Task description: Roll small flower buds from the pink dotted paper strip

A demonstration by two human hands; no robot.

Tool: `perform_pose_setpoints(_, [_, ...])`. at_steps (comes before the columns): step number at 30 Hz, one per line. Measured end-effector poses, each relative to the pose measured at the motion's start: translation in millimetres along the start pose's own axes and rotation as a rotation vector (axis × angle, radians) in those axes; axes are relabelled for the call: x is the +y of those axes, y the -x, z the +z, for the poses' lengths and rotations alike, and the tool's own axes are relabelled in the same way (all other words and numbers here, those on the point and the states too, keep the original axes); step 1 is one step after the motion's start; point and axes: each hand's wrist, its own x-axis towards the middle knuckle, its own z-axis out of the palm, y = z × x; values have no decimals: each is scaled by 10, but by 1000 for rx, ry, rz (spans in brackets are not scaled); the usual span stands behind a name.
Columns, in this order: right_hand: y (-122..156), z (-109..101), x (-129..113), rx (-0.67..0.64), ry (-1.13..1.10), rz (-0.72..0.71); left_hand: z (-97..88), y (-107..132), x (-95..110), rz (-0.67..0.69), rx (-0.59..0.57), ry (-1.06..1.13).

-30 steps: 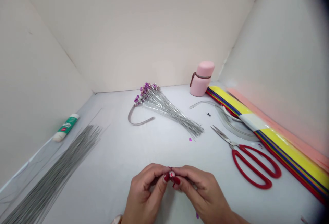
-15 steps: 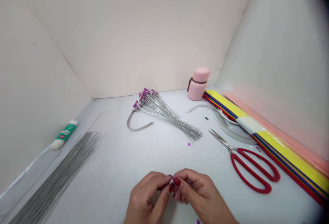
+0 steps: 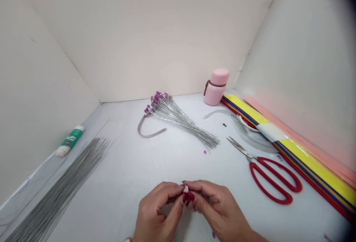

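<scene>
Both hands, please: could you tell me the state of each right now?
Left hand: closed, pinching a small pale piece.
Right hand: closed, pinching the same small pale piece.

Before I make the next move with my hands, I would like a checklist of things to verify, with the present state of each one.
1. Small pale piece is held at the fingertips of left hand and right hand: ok.
2. Shape of that piece is correct: cannot tell, the fingers cover most of it.
3. Red-handled scissors lie apart from both hands: ok.
4. Purple-tipped wire bundle lies apart from the hands: ok.
5. Table is free of scraps: not ok, a purple scrap lies near that bundle's bare ends.
6. Pink bottle stands upright: ok.
</scene>
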Motion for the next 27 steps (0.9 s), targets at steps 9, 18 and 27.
perform_pose_setpoints(9, [22,14,-6,-15,132,-118,56,36,-41,167,142,-92])
perform_pose_setpoints(18, [38,60,65,73,450,-382,114,12,-26,189,192,-266])
perform_pose_setpoints(27, [16,10,12,-16,95,-120,25,-6,36,-140,58,98])
